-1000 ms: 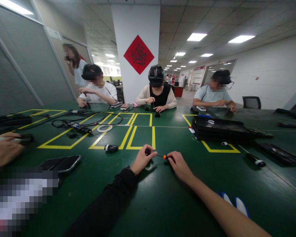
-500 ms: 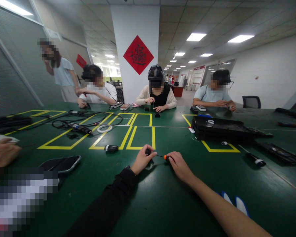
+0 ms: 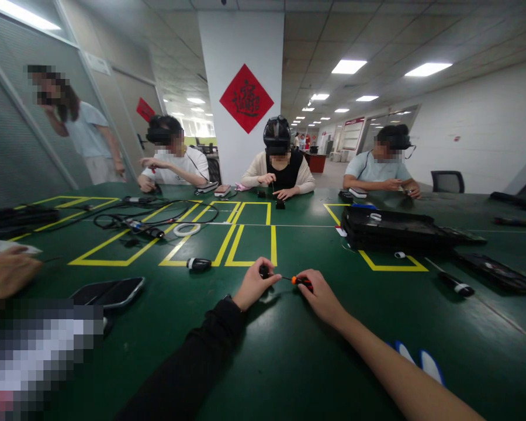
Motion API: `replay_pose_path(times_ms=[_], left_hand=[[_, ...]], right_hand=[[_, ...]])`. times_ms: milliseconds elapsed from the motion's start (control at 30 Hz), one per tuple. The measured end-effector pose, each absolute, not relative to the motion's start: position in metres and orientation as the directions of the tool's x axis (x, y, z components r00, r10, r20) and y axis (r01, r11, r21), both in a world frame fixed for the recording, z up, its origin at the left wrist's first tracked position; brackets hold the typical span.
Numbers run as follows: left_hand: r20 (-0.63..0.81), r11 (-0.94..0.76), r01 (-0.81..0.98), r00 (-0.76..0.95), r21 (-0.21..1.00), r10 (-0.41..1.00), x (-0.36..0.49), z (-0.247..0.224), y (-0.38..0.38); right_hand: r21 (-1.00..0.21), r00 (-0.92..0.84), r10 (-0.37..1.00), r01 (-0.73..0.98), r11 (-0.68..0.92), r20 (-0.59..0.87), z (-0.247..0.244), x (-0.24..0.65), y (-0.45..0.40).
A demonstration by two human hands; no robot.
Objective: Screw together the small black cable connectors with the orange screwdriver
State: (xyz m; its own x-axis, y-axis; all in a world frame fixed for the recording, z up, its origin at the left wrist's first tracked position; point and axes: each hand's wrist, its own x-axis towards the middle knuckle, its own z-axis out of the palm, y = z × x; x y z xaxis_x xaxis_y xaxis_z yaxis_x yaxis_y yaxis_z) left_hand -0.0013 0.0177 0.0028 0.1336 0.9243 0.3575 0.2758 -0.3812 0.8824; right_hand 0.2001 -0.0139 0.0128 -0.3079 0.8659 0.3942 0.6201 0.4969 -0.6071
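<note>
- Plainly, two hands are at work: the left hand [image 3: 253, 285] is curled nearly closed, pinching one small black part [image 3: 263, 271]; the right hand [image 3: 323, 294] is closed round the handle of one screwdriver [image 3: 295, 280].
- The screwdriver's single thin shaft points at the left fingertips; whether its tip touches the part, I cannot tell. Both things are at the middle of the view, over the table [image 3: 263, 374].
- Two black handles with white bands lie on the table: one handle [image 3: 199, 265] left of the left hand, another handle [image 3: 460, 287], with a shaft, well to the right.
- One black tray-like case [image 3: 388, 234] lies beyond the right hand, a small white ring [image 3: 375, 217] inside its outline.
- Green surface runs between the two forearms; a yellow tape outline [image 3: 274, 245] ends just beyond the left hand.
- At the left edge, one co-worker's hand [image 3: 11, 273] shows near a dark flat device [image 3: 109, 292].
</note>
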Motion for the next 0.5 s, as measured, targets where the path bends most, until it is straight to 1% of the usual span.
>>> replay_pose_path(times_ms=[500], left_hand=[[0.359,-0.375,0.284,0.109,0.883,0.927,-0.0014,0.0054,0.0176]], right_hand=[[-0.637,-0.277,0.880,0.610,0.472,0.387,0.0147,0.2009,-0.0153]])
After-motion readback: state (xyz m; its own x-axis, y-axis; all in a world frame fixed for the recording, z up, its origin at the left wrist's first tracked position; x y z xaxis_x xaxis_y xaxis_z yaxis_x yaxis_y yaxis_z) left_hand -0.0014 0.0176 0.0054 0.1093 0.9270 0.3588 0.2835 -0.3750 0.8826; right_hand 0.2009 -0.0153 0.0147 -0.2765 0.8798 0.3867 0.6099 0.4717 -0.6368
